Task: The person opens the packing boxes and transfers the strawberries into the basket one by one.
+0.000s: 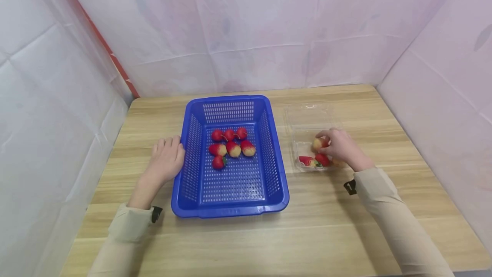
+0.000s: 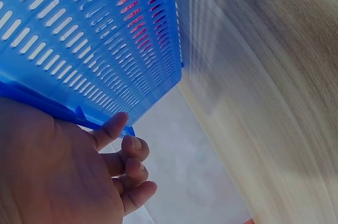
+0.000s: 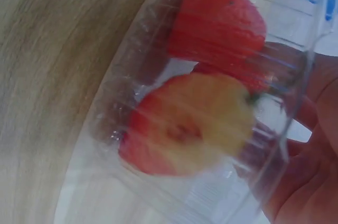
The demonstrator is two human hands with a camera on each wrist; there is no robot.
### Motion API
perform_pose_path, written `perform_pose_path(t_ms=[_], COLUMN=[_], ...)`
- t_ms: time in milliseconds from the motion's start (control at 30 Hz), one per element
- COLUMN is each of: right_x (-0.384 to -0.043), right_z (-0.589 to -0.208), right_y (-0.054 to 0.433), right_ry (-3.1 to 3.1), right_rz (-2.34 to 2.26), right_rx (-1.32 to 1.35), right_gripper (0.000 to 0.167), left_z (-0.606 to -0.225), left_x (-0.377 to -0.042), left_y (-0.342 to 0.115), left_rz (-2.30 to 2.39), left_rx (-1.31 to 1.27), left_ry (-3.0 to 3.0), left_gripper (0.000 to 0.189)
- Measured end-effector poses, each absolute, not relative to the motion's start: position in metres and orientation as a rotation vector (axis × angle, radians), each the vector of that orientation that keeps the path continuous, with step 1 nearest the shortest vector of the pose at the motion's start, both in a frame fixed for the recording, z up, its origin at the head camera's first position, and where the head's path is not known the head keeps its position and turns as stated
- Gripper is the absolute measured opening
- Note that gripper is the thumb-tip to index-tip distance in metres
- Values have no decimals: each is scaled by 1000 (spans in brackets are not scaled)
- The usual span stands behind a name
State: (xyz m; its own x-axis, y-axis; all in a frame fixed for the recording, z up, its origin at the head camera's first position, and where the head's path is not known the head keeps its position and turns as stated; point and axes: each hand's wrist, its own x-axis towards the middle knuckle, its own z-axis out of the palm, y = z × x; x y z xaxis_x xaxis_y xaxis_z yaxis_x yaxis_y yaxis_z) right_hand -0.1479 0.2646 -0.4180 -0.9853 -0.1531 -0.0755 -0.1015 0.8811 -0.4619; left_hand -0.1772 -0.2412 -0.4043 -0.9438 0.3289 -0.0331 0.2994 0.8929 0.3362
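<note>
My left hand [image 1: 168,158] rests against the left rim of a blue perforated plastic basket [image 1: 230,213]. In the left wrist view its fingers [image 2: 136,150] are loosely bent, and the thumb side touches the rim. Inside the basket lie small red cherry-like fruits [image 1: 229,134], red-and-yellow fruits [image 1: 233,149] and a red fruit with green leaves [image 1: 218,163]. At the right, my right hand [image 1: 343,145] pinches a red-and-yellow fruit [image 1: 320,143] over a clear plastic box [image 1: 294,140]. More fruits, red [image 1: 322,160] and red-and-yellow [image 3: 187,123], are in the box; the fingers partly hide them.
The box's clear lid [image 1: 307,116] lies folded back behind it. Both containers stand on a light wooden table [image 1: 246,243]. Pale fabric [image 1: 246,29] hangs behind the table and along both sides.
</note>
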Motion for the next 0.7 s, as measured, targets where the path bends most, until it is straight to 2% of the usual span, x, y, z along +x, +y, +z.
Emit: perform_pose_path(t_ms=[200,467,700], right_x=[-148,-143,-139], right_z=[-412,-399,-389], right_y=[261,249,239], right_ry=[2979,2998,3015], right_rz=[-780,-887,-934], right_rx=[-252,-247,-297], right_gripper=[31,37,32], left_z=[-404,-404,-403], left_x=[-177,-177,-177], left_y=[-241,-241,-241], left_rz=[503,507,513], left_rx=[492,488,490], left_ry=[2966,2963,2954], left_gripper=[37,38,37])
